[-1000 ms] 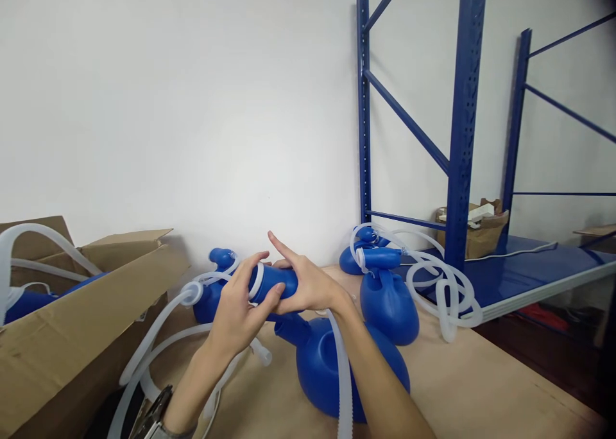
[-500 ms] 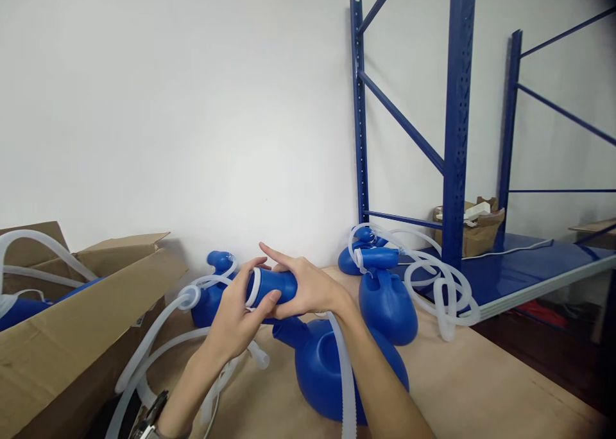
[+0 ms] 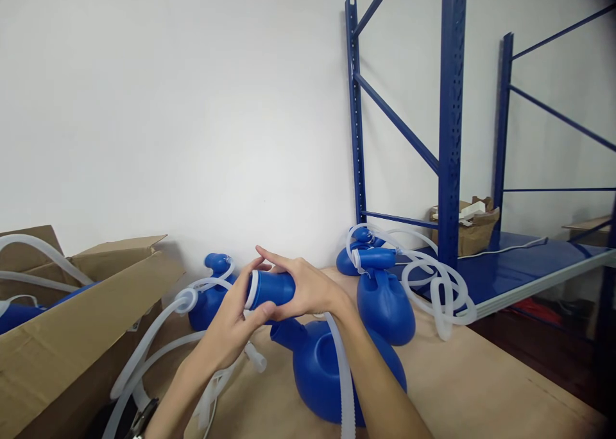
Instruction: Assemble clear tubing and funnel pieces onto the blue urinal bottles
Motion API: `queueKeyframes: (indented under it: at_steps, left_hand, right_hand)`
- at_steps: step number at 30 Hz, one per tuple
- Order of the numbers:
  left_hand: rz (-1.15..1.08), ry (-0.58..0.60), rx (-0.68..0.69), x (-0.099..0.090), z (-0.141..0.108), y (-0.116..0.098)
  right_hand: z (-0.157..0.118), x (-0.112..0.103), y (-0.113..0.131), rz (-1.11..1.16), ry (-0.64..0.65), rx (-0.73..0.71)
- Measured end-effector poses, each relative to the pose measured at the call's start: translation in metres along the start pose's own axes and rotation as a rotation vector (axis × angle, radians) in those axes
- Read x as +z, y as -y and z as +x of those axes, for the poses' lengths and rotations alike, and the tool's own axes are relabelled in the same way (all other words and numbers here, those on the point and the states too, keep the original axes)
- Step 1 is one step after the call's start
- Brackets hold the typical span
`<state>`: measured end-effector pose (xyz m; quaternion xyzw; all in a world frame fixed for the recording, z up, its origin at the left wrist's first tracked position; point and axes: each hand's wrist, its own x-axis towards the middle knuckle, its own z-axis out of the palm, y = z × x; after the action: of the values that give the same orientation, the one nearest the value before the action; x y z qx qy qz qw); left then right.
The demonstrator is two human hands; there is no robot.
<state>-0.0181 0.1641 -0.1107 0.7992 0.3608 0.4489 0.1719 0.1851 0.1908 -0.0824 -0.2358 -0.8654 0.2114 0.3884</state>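
A blue plastic cup-like tube end with a white rim (image 3: 273,289) lies sideways between my two hands, its rim facing left. My left hand (image 3: 235,323) grips the rim end, thumb along the near side. Around the narrower right end curl the fingers of my right hand (image 3: 312,288). A clear ribbed hose (image 3: 342,375) comes out below my right wrist and hangs down across a large blue plastic jug (image 3: 317,368). This jug stands on the table under my hands, its spout pointing left and partly covered by my arm.
An opened cardboard box (image 3: 91,310) at left holds blue parts and hoses. Another blue jug (image 3: 205,307) with a hose (image 3: 154,327) stands beside it. At right are more blue jugs (image 3: 385,307), coiled hoses (image 3: 445,291) and a blue metal rack (image 3: 450,137) along the wall.
Both hands still hold the blue cup-like piece. The fingertips of my left hand have come up close to my right index finger. The whole view has shifted slightly.
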Motion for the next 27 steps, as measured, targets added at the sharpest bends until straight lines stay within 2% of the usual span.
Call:
queueKeyframes:
  at_steps: [6, 9, 12, 14, 16, 18, 21, 24, 26, 27]
  left_hand:
    - [0.076, -0.109, 0.209, 0.014, -0.007, -0.011]
    - [0.105, -0.075, 0.315, 0.014, -0.012, -0.012]
    - [0.081, 0.014, 0.377, 0.008, -0.016, -0.014]
    - [-0.022, 0.067, 0.359, 0.003, -0.015, -0.017]
    - [-0.100, 0.076, 0.277, -0.003, -0.012, -0.020]
    - [-0.057, 0.059, 0.172, -0.012, -0.007, -0.022]
    - [0.144, 0.050, 0.045, -0.031, -0.001, -0.021]
    - [0.328, 0.003, -0.069, -0.052, 0.002, -0.017]
    - [0.432, 0.031, -0.122, -0.063, 0.003, -0.014]
    - [0.471, 0.081, -0.141, -0.066, 0.004, -0.012]
  right_hand:
    - [-0.002, -0.007, 0.016, 0.083, 0.030, -0.083]
    - [-0.007, -0.012, 0.023, 0.116, 0.064, -0.057]
    - [-0.008, -0.011, 0.016, 0.242, 0.117, -0.003]
    - [-0.005, -0.006, 0.008, 0.362, 0.137, 0.002]
    - [-0.001, -0.001, 0.003, 0.455, 0.122, -0.016]
    - [0.002, 0.000, 0.001, 0.472, 0.086, 0.004]
    - [-0.001, -0.011, -0.005, 0.330, -0.003, 0.142]
    - [-0.018, -0.033, -0.032, 0.041, -0.120, 0.368]
    - [-0.033, -0.046, -0.063, -0.125, -0.106, 0.588]
    - [-0.040, -0.050, -0.079, -0.205, -0.023, 0.720]
